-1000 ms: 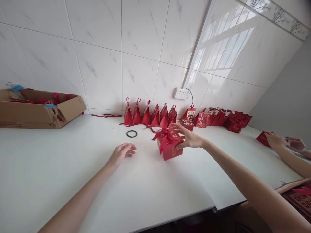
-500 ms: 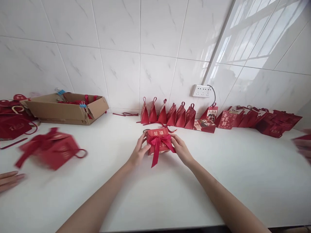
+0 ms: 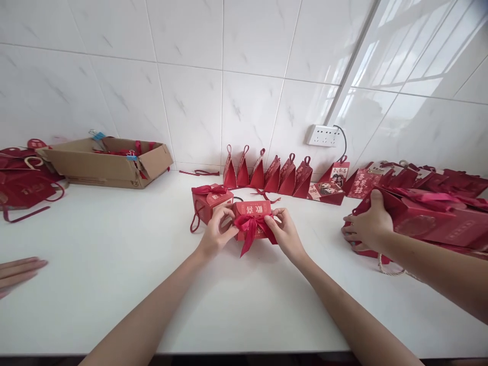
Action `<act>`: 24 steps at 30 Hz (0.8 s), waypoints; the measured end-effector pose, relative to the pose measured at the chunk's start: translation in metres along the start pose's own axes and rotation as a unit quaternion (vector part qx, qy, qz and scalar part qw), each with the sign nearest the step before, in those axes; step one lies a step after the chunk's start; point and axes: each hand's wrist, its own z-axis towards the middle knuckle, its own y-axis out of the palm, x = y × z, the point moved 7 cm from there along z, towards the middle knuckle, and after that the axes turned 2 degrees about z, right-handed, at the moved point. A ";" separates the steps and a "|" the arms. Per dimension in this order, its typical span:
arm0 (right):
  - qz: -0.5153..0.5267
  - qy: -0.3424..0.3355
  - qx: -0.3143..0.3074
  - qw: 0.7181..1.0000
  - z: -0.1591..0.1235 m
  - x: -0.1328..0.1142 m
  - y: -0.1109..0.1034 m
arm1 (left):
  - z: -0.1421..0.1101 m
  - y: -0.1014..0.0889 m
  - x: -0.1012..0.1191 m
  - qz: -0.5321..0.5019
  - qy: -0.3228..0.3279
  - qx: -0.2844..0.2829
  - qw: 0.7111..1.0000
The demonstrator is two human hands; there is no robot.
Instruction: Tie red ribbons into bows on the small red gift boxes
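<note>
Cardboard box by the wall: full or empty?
Not empty: the open cardboard box has red ribbon-like pieces showing inside; how full, I cannot tell.

Held red box (image 3: pixel 252 207) — underside hidden; co-worker's hand (image 3: pixel 19 273) — cut off at left.

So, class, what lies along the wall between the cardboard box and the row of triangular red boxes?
A thin dark-red cord lies there, in the head view.

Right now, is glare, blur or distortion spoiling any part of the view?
Head view: window glare whitens the wall tiles at upper right; light on the white tabletop is soft, with a faint shadow below the bowed box; another person's fingers at the left edge look slightly blurred; red boxes at the right edge seem stretched by the lens.
</note>
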 end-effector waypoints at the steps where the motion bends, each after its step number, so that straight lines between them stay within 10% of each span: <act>1: 0.001 -0.002 0.002 1.000 0.001 0.001 0.000 | 0.000 0.001 -0.001 -0.001 0.000 -0.004 1.000; 24: 0.019 -0.023 -0.043 0.999 0.006 -0.003 0.001 | 0.003 -0.006 0.005 0.162 0.024 0.064 0.984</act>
